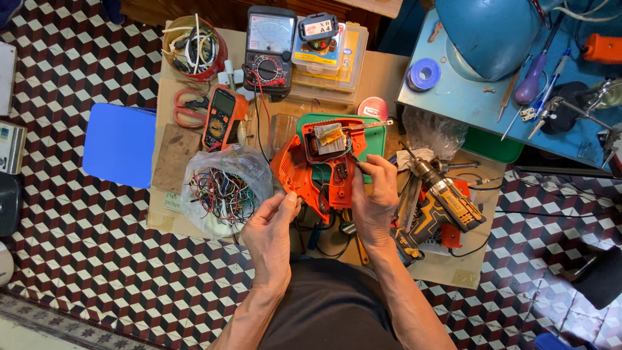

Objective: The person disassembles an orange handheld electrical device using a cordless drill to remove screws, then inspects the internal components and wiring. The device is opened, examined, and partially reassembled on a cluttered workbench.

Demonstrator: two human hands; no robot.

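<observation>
An opened orange power-tool housing [310, 170] with its motor and wiring exposed lies on a green mat [374, 139] on the low cardboard-covered table [389, 78]. My right hand [374, 198] rests against the housing's right side and pinches a thin dark tool or wire at the inner parts. My left hand [271, 232] hovers just below the housing's left edge with fingers loosely curled, thumb near the orange shell, holding nothing that I can see.
A clear bag of coloured wires [223, 191] sits left of the housing. A yellow-black cordless drill [440, 204] lies to the right. Two multimeters [269, 45] [221, 118], red scissors [188, 107], a bowl of cables [193, 46] and plastic parts boxes [327, 61] stand behind. A blue bench [466, 97] is at the right.
</observation>
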